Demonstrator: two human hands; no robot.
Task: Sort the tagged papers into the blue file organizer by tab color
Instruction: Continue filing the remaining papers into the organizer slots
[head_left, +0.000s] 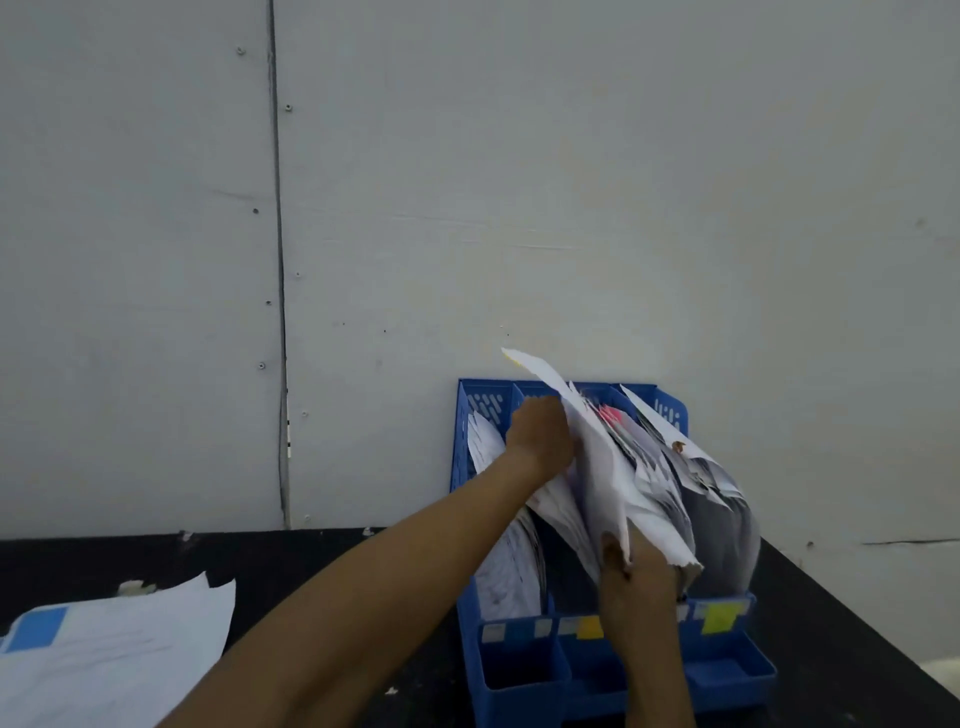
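Observation:
The blue file organizer (727, 670) stands on the black table against the grey wall, its slots stuffed with white papers. My left hand (540, 436) reaches into a middle slot and holds back the papers there. My right hand (636, 582) pinches the lower corner of a white sheet (602, 467) that leans over the middle slots, its top edge sticking up above the organizer. A pink tab (612, 415) shows among the papers behind that sheet. Yellow labels (717, 617) sit on the organizer's front ledge.
A loose pile of white papers (119, 654) with a blue patch lies on the black table (311, 561) at the lower left. The grey panel wall (519, 208) rises right behind the organizer. The table's edge runs diagonally at the right.

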